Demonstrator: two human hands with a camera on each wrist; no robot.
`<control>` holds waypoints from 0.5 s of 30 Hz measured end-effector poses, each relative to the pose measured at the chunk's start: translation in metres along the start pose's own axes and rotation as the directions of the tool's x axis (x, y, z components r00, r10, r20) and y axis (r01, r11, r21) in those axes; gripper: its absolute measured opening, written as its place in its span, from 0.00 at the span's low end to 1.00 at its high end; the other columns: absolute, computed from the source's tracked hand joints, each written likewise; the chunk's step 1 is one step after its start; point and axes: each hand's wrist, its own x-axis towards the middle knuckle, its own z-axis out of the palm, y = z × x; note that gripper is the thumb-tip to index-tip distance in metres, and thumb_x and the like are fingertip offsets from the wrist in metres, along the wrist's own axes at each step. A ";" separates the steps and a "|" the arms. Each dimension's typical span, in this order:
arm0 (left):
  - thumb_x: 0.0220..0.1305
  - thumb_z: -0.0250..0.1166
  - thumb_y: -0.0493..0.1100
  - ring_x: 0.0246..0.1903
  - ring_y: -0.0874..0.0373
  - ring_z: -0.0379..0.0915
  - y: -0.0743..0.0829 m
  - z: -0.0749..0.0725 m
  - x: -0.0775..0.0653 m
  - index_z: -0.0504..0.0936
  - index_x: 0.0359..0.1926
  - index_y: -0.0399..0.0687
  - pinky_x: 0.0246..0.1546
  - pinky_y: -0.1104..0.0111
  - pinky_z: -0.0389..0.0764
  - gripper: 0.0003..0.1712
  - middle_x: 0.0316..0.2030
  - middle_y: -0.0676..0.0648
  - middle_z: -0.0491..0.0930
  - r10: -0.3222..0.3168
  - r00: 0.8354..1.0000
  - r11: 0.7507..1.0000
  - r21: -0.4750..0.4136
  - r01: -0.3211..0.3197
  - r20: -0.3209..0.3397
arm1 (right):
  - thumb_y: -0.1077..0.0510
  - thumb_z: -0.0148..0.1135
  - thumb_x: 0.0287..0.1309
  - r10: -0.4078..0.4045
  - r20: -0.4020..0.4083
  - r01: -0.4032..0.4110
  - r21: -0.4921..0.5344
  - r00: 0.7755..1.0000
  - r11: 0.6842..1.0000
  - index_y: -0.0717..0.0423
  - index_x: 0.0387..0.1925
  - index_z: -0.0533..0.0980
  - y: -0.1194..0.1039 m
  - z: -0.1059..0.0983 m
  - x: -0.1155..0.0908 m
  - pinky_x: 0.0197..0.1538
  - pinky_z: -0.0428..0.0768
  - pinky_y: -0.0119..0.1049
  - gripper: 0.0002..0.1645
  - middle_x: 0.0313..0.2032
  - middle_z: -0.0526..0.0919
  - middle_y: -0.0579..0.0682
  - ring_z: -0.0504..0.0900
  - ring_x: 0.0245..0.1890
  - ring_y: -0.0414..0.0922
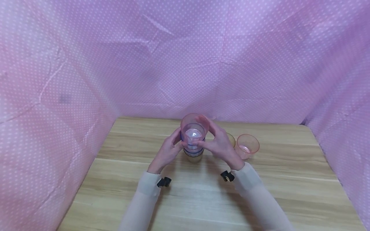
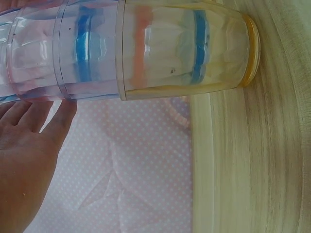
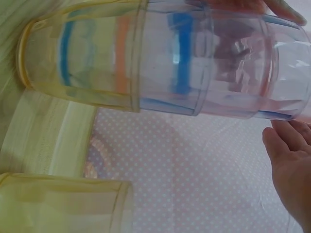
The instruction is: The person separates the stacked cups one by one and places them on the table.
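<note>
A tall stack of nested clear plastic cups stands upright on the table, its yellow cup lowest with the base on the wood. Above it come a blue-tinted cup, a pink-tinted cup and another blue-rimmed one. At the top is a pink cup, whose wide mouth faces up. My left hand grips the upper stack from the left, thumb in front and fingers around the side. From the right, my right hand holds the top pink cup, its thumb in front and its fingers behind.
Right of the stack stands a separate pink cup, mouth up. Beside it a yellow cup is partly hidden by my right hand in the head view. Pink dotted cloth hangs behind and beside the wooden table.
</note>
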 end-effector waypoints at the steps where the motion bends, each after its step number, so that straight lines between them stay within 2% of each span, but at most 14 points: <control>1: 0.63 0.58 0.70 0.70 0.38 0.67 0.000 0.000 0.000 0.58 0.79 0.36 0.73 0.49 0.67 0.56 0.72 0.32 0.68 -0.002 1.000 1.000 -0.001 0.002 -0.001 | 0.70 0.81 0.47 -0.004 -0.004 0.004 0.004 1.000 1.000 0.64 0.73 0.66 -0.001 0.000 0.000 0.75 0.69 0.47 0.52 0.67 0.78 0.57 0.73 0.70 0.51; 6: 0.63 0.58 0.69 0.70 0.38 0.67 0.000 0.000 0.001 0.58 0.79 0.36 0.73 0.49 0.67 0.56 0.72 0.32 0.68 0.000 1.000 1.000 -0.001 0.000 -0.001 | 0.73 0.80 0.46 -0.045 -0.024 0.045 0.020 0.999 0.999 0.67 0.71 0.67 -0.006 -0.002 0.002 0.75 0.68 0.45 0.51 0.67 0.77 0.60 0.72 0.70 0.54; 15: 0.62 0.57 0.71 0.71 0.38 0.66 0.000 0.000 0.002 0.59 0.79 0.36 0.73 0.49 0.67 0.57 0.72 0.32 0.67 -0.009 1.000 1.000 0.015 0.009 -0.003 | 0.71 0.80 0.48 -0.049 -0.040 0.051 0.051 0.998 0.997 0.63 0.74 0.65 -0.012 -0.006 0.003 0.77 0.66 0.43 0.52 0.68 0.77 0.58 0.70 0.72 0.51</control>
